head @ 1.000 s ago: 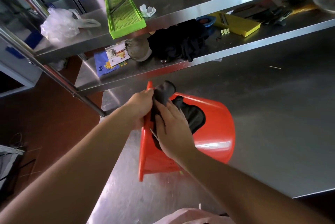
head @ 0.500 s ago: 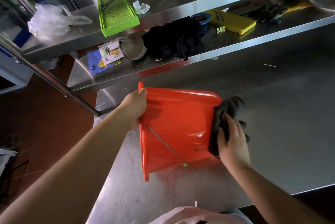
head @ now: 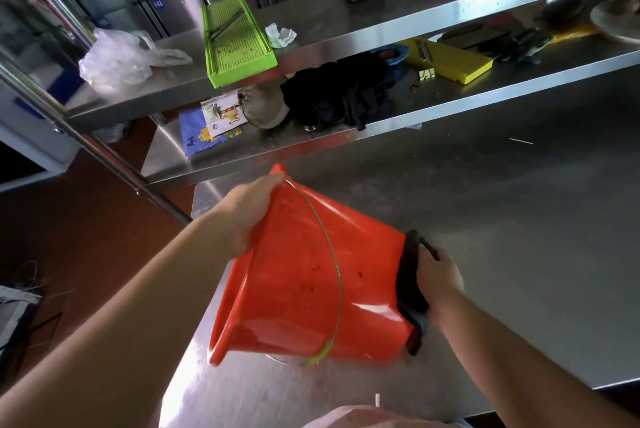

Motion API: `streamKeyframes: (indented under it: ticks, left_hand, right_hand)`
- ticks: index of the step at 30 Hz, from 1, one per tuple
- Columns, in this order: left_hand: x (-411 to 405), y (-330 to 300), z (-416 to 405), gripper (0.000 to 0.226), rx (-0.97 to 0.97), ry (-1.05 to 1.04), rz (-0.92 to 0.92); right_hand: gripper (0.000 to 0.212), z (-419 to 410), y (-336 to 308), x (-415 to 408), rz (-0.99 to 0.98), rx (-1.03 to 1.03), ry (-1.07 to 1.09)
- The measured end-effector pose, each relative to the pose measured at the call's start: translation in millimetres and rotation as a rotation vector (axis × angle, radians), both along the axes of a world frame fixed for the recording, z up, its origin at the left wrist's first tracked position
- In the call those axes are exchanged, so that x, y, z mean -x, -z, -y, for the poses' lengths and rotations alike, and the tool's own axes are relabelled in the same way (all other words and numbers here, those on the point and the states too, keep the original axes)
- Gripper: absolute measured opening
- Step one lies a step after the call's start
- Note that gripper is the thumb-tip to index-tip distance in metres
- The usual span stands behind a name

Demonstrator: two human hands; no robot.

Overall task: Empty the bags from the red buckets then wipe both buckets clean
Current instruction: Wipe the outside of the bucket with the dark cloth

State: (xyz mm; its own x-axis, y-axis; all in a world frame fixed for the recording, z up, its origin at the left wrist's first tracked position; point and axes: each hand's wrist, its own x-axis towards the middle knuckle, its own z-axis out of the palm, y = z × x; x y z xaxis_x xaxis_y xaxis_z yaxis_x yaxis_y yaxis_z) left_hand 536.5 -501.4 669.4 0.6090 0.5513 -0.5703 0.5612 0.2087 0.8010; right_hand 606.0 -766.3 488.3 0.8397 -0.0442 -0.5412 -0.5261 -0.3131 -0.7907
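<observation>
Red plastic bucket (head: pixel 304 275), tipped: our left hand (head: pixel 249 209) grips its rim, right hand (head: pixel 438 275) presses dark crumpled cloth (head: pixel 408 275) on its base; we should wipe firmly, rotating.

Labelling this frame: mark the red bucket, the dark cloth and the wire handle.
red bucket (head: pixel 294 275): head view, outer side wall.
dark cloth (head: pixel 408 275): head view, fold against the bucket's base.
wire handle (head: pixel 333 251): head view, middle of the arc.

The red bucket (head: pixel 304 285) lies tipped on its side, rim gripped by the left fingers (head: pixel 266 185), wire handle draped across its wall. A dark cloth (head: pixel 408 285) sits pressed against its base under the right fingers (head: pixel 427 259).
</observation>
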Motion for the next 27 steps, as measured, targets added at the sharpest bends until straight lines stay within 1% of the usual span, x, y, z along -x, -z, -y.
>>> streamKeyframes:
  ticks: [2, 5, 7, 10, 12, 14, 15, 17, 18, 20, 21, 22, 23, 24, 27]
  left_hand:
    - [12.2, 3.0, 3.4, 0.04, -0.021, 0.033, -0.069]
    - [23.2, 5.1, 5.8, 0.034, -0.023, -0.022, -0.03]
    - [27.8, 6.5, 7.5, 0.037, -0.047, 0.015, -0.034]
    - [31.5, 7.5, 14.4, 0.051, -0.12, 0.05, -0.091]
    - [29.4, 7.9, 20.1, 0.054, -0.199, 0.067, -0.081]
    - [24.4, 8.1, 25.1, 0.055, -0.353, 0.134, -0.072]
    - [21.7, 8.7, 26.9, 0.058, -0.415, 0.134, -0.075]
    - [16.2, 9.9, 26.9, 0.063, -0.458, 0.112, -0.084]
    - [13.6, 9.2, 26.7, 0.063, -0.458, 0.101, -0.095]
    - [9.7, 7.9, 23.5, 0.062, -0.422, 0.076, -0.115]
    - [9.0, 6.8, 21.7, 0.061, -0.349, 0.055, -0.114]
    - [9.6, 4.8, 20.1, 0.059, -0.258, 0.027, -0.109]
    - [11.0, 3.6, 19.0, 0.057, -0.181, 0.002, -0.102]
    - [11.4, 4.0, 17.3, 0.055, -0.142, -0.004, -0.101]
    - [9.6, 4.1, 14.9, 0.053, -0.165, -0.008, -0.117]
  right_hand:
    - [0.039, -2.2, 0.2, 1.4, -0.019, -0.005, 0.01]
    - [0.039, -4.6, -3.1, 2.8, -0.005, -0.034, 0.072]
    - [0.04, -4.1, -6.2, 4.6, 0.022, -0.008, 0.053]
    - [0.044, -5.6, -12.0, 10.1, 0.148, 0.118, -0.174]
    - [0.046, -13.8, -22.7, 15.1, 0.318, 0.163, -0.324]
    - [0.045, -31.4, -37.3, 16.7, 0.49, 0.134, -0.432]
    - [0.045, -43.3, -45.9, 17.6, 0.55, 0.103, -0.477]
    - [0.043, -68.3, -67.0, 21.3, 0.648, 0.025, -0.563]
    - [0.042, -80.4, -79.2, 24.7, 0.695, -0.054, -0.611]
    - [0.041, -100.8, -101.2, 34.3, 0.719, -0.324, -0.737]
    - [0.041, -108.2, -110.1, 39.9, 0.693, -0.43, -0.787]
    - [0.041, -113.8, -116.0, 44.5, 0.677, -0.468, -0.813]
    - [0.042, -118.0, -119.8, 48.6, 0.689, -0.45, -0.818]
    - [0.043, -120.9, -120.8, 52.9, 0.733, -0.39, -0.81]
    - [0.047, -118.6, -114.4, 64.3, 0.87, -0.128, -0.75]
